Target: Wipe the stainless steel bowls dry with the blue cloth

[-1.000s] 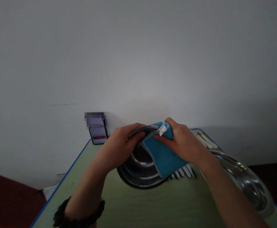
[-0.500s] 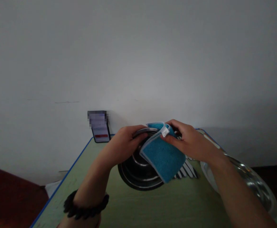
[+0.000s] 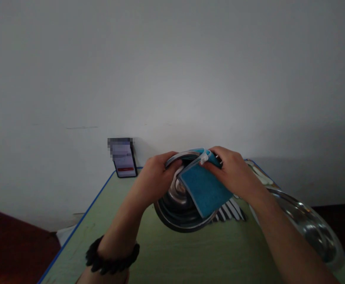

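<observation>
A round stainless steel bowl [image 3: 178, 219] is tilted so that its inside faces me. My left hand [image 3: 159, 173] grips its upper left rim, thumb inside and fingers behind. A blue cloth [image 3: 204, 189] with a pale edge and a small white tag is draped over the bowl's right side. My right hand [image 3: 230, 169] pinches this cloth against the upper right rim. The fingers behind the rim are partly hidden. Black and white striped fabric [image 3: 233, 210] lies on the table just behind the bowl.
A phone [image 3: 125, 159] leans on the wall at the back left of the green table [image 3: 160, 256]. At the right, a large shiny metal basin [image 3: 317, 225] stands partly behind my right forearm. Pale items [image 3: 262, 175] lie near the back right edge.
The bowl has shifted slightly right and tilted more towards me, with both hands still on it. The cloth has moved a little up and right with my right hand.
</observation>
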### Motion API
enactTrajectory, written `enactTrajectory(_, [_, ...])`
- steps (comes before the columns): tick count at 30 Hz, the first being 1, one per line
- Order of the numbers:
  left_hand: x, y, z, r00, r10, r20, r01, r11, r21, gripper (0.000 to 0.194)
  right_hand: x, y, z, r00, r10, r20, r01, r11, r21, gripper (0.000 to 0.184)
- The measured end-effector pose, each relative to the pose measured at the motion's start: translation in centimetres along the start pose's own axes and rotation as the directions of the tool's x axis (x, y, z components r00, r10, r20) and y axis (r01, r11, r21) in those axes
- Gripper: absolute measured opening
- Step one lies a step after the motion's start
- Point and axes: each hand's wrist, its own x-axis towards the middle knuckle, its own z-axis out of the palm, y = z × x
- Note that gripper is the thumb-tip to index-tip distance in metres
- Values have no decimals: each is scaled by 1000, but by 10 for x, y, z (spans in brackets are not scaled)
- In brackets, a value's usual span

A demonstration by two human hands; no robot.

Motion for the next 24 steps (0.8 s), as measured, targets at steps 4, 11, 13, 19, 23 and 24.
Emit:
enactTrajectory(4, [0,1,1,999,28,30,-27,999,-33,27,1,-3,2,998,-46,-50,47,999,22,19])
enactTrajectory(11, [-1,2,4,937,-145,-317,83,976,-200,28,-1,1,0,963,36,-268,-47,998,-34,26])
enactTrajectory(13, [-1,3,4,930,-145,-338,83,978,-191,29,-2,2,1,959,55,-277,-77,994,-72,27])
enactTrajectory(19, [-1,-2,0,999,-28,-27,29,999,31,33,0,1,4,997,-58,-47,53,993,-106,19])
enactTrajectory(23, [-1,-5,5,999,26,48,-32,992,126,43,0,-2,5,994,-102,29,104,991,-89,15])
enactTrajectory(24, [-1,-4,7,999,32,16,-34,987,154,44,0,-2,5,994,-108,12,109,991,-84,15])
